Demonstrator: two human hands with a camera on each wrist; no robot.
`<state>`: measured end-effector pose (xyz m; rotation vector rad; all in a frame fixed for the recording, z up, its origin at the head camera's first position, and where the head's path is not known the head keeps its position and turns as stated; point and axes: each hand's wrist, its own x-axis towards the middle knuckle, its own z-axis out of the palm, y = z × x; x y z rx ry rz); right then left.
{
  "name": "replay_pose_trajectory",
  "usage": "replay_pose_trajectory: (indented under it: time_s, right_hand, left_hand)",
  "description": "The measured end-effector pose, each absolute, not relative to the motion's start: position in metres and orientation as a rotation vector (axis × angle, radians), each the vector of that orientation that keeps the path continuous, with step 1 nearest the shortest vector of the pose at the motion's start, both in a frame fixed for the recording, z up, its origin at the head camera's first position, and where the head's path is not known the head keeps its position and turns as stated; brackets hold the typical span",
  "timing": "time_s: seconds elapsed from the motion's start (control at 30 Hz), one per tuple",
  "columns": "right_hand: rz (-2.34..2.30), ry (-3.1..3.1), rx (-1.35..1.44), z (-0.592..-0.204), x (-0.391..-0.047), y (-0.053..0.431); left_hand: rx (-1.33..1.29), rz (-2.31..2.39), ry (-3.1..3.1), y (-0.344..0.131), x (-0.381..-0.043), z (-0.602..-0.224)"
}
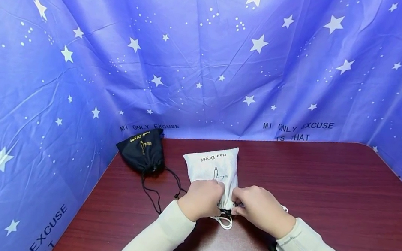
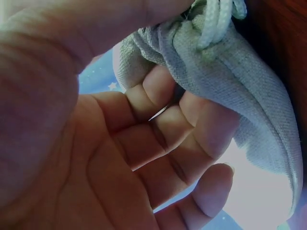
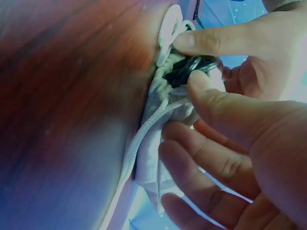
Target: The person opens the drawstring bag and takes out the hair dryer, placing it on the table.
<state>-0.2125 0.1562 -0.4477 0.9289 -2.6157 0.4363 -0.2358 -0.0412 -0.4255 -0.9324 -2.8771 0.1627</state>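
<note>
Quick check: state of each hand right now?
Left hand: closed, holding the white pouch.
Right hand: closed, holding the same pouch by its drawstring end.

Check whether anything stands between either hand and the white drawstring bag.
Nothing visible does: the left hand and the right hand both touch the white bag. The black bag lies left of it, not in between.

L hand (image 1: 201,198) & R hand (image 1: 264,209) on wht bag (image 1: 204,167), blk bag (image 1: 142,153) nearby on tbl (image 1: 353,200)

Head cam looks fwd/down; wrist cams, v. close, share white bag (image 2: 230,86).
</note>
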Motion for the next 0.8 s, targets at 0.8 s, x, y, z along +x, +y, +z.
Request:
replay_pose_trajectory:
  time_s: [0.8]
  right_hand:
    - [0.353, -2.521, 0.979, -0.4507, -0.218, 0.1558]
  left_hand:
    - [-0.967, 0.153, -2.853, -0.045, -0.2387, -0.4222]
